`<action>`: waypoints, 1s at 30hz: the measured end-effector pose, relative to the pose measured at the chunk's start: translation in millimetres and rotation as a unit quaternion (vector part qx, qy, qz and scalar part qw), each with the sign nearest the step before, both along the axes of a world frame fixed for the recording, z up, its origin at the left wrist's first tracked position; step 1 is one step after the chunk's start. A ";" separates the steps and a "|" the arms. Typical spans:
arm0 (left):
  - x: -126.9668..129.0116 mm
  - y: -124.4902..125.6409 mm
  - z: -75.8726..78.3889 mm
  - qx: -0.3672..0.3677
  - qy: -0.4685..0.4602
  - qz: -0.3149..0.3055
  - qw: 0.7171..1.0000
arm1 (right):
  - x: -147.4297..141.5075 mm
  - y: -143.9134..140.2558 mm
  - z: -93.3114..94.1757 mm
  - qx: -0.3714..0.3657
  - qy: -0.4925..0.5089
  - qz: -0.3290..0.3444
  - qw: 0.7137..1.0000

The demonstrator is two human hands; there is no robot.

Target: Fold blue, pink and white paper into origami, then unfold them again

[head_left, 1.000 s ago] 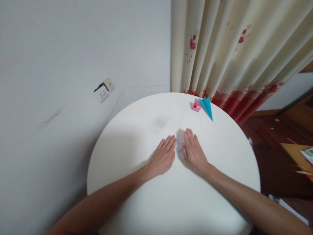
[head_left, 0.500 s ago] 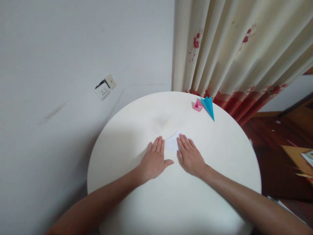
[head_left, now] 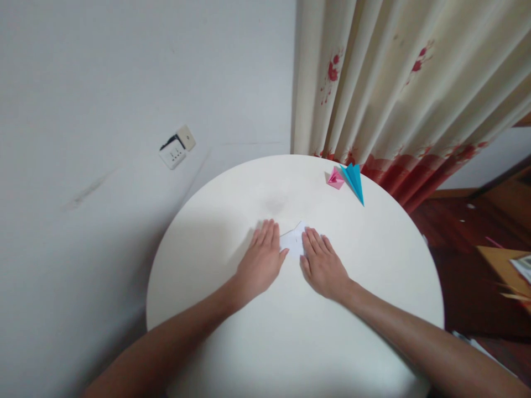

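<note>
A small folded piece of white paper (head_left: 292, 242) lies on the round white table (head_left: 302, 337) between my hands. My left hand (head_left: 262, 258) rests flat at the paper's left side, fingers stretched forward and thumb pointing at it. On the other side, my right hand (head_left: 323, 262) lies flat with its fingertips over the paper's right edge. Both palms face down and the fingers are extended. Parts of the paper under the fingers are hidden.
Near the table's far right edge lie a blue paper plane (head_left: 353, 181) and a pink folded paper piece (head_left: 336, 178). A patterned curtain (head_left: 381, 83) hangs behind them. On the left wall (head_left: 103, 110) is a power socket (head_left: 172, 153).
My left hand has slid slightly forward, and its thumb has drawn in toward the fingers. My right hand and the paper have hardly moved.
</note>
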State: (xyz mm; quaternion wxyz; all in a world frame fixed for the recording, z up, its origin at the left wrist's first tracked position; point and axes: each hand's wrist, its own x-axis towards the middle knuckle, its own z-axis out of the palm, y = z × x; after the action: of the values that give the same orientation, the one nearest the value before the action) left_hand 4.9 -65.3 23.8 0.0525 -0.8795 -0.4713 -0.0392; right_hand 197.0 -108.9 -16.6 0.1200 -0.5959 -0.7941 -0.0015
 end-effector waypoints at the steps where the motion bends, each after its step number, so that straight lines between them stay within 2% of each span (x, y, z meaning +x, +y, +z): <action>1: 3.8 0.5 -4.5 -0.003 -0.016 -0.050 0.999 | 0.2 0.1 -0.7 0.002 0.004 0.001 1.000; 3: 10.1 -0.8 -15.1 -0.026 -0.033 -0.115 0.993 | 1.3 0.4 -2.0 0.007 0.010 0.004 1.000; 7: 13.5 -6.0 -29.3 -0.058 -0.035 -0.134 0.989 | 7.9 0.6 -2.3 0.006 0.006 0.012 1.000; 13: 11.1 -7.4 -25.5 -0.063 -0.026 -0.135 0.989 | 26.0 -2.6 0.4 0.002 -0.009 0.011 1.000; 20: 10.7 -6.5 -27.3 -0.051 -0.017 -0.139 0.989 | 58.5 7.7 -7.4 -0.004 -0.008 -0.122 0.993; 23: 10.7 -5.9 -27.9 -0.051 -0.018 -0.139 0.989 | 75.4 19.1 -5.7 -0.013 0.028 -0.200 0.979; 25: 11.2 -5.7 -28.4 -0.055 -0.018 -0.138 0.989 | 80.4 25.2 -1.2 0.009 0.069 -0.217 0.974; 27: 11.7 -5.3 -29.0 -0.056 -0.024 -0.138 0.989 | 77.6 27.9 5.0 0.041 0.112 -0.182 0.976; 30: 11.2 -1.5 -28.4 -0.068 -0.047 -0.143 0.986 | 61.9 25.1 13.8 0.048 0.145 -0.066 0.986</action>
State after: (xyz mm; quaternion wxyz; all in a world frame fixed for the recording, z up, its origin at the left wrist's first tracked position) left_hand 16.0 -66.8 -4.6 -0.0362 -0.9367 -0.3438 -0.0556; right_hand 258.9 -83.8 -2.8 0.2617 -0.6347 -0.7261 0.0385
